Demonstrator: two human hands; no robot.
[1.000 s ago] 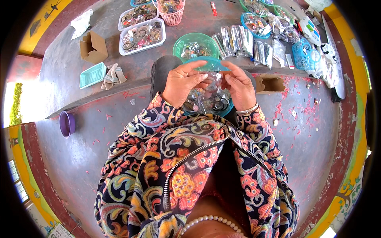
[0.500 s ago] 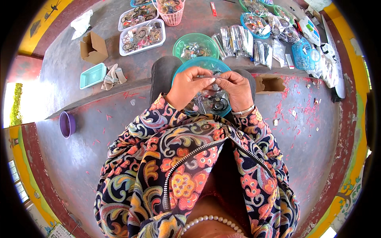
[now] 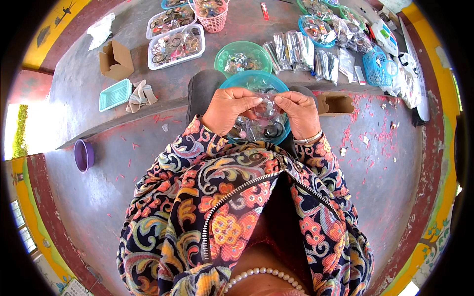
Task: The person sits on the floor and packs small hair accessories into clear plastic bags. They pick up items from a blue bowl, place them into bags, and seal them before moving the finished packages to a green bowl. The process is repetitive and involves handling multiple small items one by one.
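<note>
A small clear plastic bag (image 3: pixel 266 105) is stretched between my two hands, with something ring-shaped showing faintly inside; its kind is hard to tell. My left hand (image 3: pixel 226 109) pinches one upper corner between thumb and fingers. At the opposite corner, my right hand (image 3: pixel 303 116) does the same; a pale bangle circles its wrist. Below them a blue basin (image 3: pixel 254 75) rests between my knees. Several clear bags with small dark, pink and pale pieces lie in it, partly hidden by my hands and the held bag.
Beyond the basin, a green basin (image 3: pixel 239 45) of bagged pieces stands on the raised ledge. White trays (image 3: pixel 173 62) and a pink basket (image 3: pixel 211 22) are farther left. Stacks of packets (image 3: pixel 296 52) and a blue basket (image 3: pixel 376 64) sit right. A cardboard box (image 3: pixel 335 104) stands below the ledge.
My hands have moved slightly apart, the right one shifting rightward. The clear bag now shows spread between them, where before their fingertips met.
</note>
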